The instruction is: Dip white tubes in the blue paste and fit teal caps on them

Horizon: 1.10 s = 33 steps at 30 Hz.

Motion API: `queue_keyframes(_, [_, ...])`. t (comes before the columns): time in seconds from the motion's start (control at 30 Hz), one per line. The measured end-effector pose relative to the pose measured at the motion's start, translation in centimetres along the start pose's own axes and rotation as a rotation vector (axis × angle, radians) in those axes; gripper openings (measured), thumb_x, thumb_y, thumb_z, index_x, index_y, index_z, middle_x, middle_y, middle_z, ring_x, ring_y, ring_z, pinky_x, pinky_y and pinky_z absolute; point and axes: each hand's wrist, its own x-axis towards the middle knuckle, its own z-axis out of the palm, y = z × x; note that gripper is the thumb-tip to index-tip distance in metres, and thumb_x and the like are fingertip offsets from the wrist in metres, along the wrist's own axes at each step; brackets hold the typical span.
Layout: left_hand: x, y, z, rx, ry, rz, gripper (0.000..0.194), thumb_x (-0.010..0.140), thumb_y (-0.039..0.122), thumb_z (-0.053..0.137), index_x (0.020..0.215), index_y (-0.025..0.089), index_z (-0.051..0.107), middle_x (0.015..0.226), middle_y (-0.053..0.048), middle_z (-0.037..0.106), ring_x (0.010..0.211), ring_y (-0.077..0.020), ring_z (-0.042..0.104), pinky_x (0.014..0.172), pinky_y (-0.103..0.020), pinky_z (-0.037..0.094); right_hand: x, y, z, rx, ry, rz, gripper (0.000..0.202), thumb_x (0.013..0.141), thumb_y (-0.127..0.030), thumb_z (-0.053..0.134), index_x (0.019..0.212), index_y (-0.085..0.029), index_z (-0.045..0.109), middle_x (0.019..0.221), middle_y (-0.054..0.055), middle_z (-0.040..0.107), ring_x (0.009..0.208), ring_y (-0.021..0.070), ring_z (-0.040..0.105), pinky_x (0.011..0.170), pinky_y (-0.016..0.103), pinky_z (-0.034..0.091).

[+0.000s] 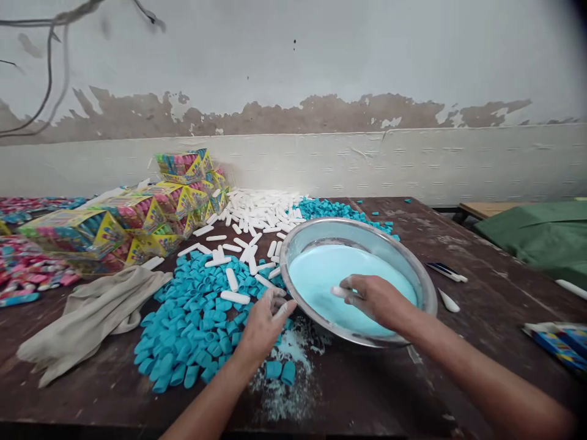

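Observation:
My right hand [367, 296] is over a metal bowl [426, 287] of pale blue powder [330, 263]. Its fingers close round a short white plastic tube [339, 292], whose far end pokes out. My left hand [268, 318] is beside the bowl's left rim, at the edge of a heap of turquoise plastic caps [192, 311]. Its thumb stands apart from the half-curled fingers, and I see nothing between them. White tubes [235, 297] lie on top of the caps near this hand. Spilled powder [293, 348] and two loose caps [280, 371] are below it.
Packed boxes [151, 208] are stacked at the left, with a beige cloth [92, 318] in front. More white tubes [261, 205] and turquoise caps [330, 211] are heaped behind the bowl. A cutter knife [447, 272] and a white scoop [448, 300] lie to its right.

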Motion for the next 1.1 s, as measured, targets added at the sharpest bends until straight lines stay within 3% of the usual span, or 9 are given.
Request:
queue_keyframes(0.1, [2.4,-0.9,0.7,-0.172,-0.136,-0.101,0.039,0.072,0.052,0.053,0.084,0.015,0.051,0.066,0.0,0.056,0.048,-0.0131,0.054,0.04,-0.022,0.04,2.1,2.4,0.8,-0.283,-0.254,-0.029,0.02,0.074,-0.007,0.049,0.082,-0.014,0.066,0.083,0.012,0.067,0.078,0.0246,0.062,0.062,0.027,0.041])
queue_keyframes(0.27, [3.2,-1.6,2.0,-0.389,-0.168,-0.153,0.034,0.068,0.047,0.06,0.075,0.015,0.047,0.055,0.003,0.052,0.046,-0.0126,0.053,0.04,-0.021,0.039,4.5,1.8,3.7,-0.286,-0.358,-0.058,0.022,0.065,0.005,0.047,0.064,-0.007,0.066,0.071,0.019,0.067,0.074,0.0294,0.063,0.064,0.033,0.043])
queue_keyframes(0.47, [3.1,-1.5,1.8,-0.406,-0.196,-0.149,0.033,0.07,0.046,0.06,0.077,0.016,0.049,0.058,0.002,0.056,0.046,-0.013,0.055,0.041,-0.022,0.04,6.9,-0.1,5.5,0.005,-0.339,-0.141,0.017,0.066,-0.006,0.051,0.073,-0.011,0.066,0.072,0.008,0.068,0.071,0.0228,0.063,0.061,0.027,0.044])
queue_keyframes(0.6, [3.1,-1.5,1.9,-0.43,-0.196,-0.139,0.033,0.07,0.045,0.059,0.078,0.015,0.049,0.059,0.001,0.056,0.046,-0.0133,0.055,0.041,-0.022,0.04,7.2,0.8,5.0,0.24,-0.344,-0.191,0.021,0.072,-0.02,0.053,0.089,-0.012,0.062,0.075,0.001,0.067,0.065,0.0139,0.061,0.053,0.018,0.044])
queue_keyframes(0.7, [3.0,-1.4,2.1,-0.449,-0.185,-0.139,0.032,0.07,0.044,0.06,0.079,0.015,0.049,0.059,0.001,0.056,0.046,-0.0128,0.054,0.041,-0.022,0.04,6.7,2.2,3.7,0.376,-0.377,-0.239,0.023,0.073,-0.025,0.055,0.09,-0.012,0.061,0.076,0.0,0.067,0.065,0.0126,0.06,0.055,0.018,0.045])
queue_keyframes(0.8, [3.0,-1.4,2.1,-0.462,-0.179,-0.142,0.03,0.071,0.042,0.059,0.08,0.015,0.049,0.06,0.001,0.056,0.046,-0.0121,0.054,0.041,-0.021,0.04,6.2,3.1,2.6,0.275,-0.385,-0.209,0.016,0.068,-0.018,0.058,0.082,-0.015,0.065,0.074,0.001,0.068,0.07,0.0152,0.061,0.063,0.022,0.044])
queue_keyframes(0.9, [2.9,-1.4,2.2,-0.47,-0.171,-0.133,0.029,0.07,0.041,0.06,0.078,0.015,0.049,0.058,0.002,0.055,0.044,-0.011,0.052,0.04,-0.021,0.04,6.1,2.6,3.1,0.057,-0.337,-0.1,0.01,0.063,-0.007,0.056,0.061,-0.013,0.064,0.067,0.009,0.067,0.071,0.0222,0.062,0.068,0.031,0.042])
queue_keyframes(1.0, [2.9,-1.4,2.2,-0.466,-0.155,-0.135,0.029,0.07,0.041,0.06,0.077,0.015,0.049,0.058,0.003,0.055,0.044,-0.0107,0.052,0.04,-0.021,0.04,6.5,1.2,4.8,0.07,-0.312,-0.067,0.017,0.059,-0.001,0.052,0.049,-0.013,0.058,0.063,0.011,0.065,0.073,0.0246,0.062,0.069,0.033,0.042])
queue_keyframes(1.1, [2.8,-1.3,2.2,-0.465,-0.155,-0.134,0.03,0.071,0.042,0.059,0.077,0.015,0.048,0.057,0.002,0.055,0.045,-0.0115,0.052,0.039,-0.02,0.039,7.3,0.1,6.0,0.174,-0.297,-0.084,0.017,0.059,-0.001,0.05,0.055,-0.014,0.061,0.063,0.004,0.065,0.072,0.0198,0.061,0.067,0.027,0.042])
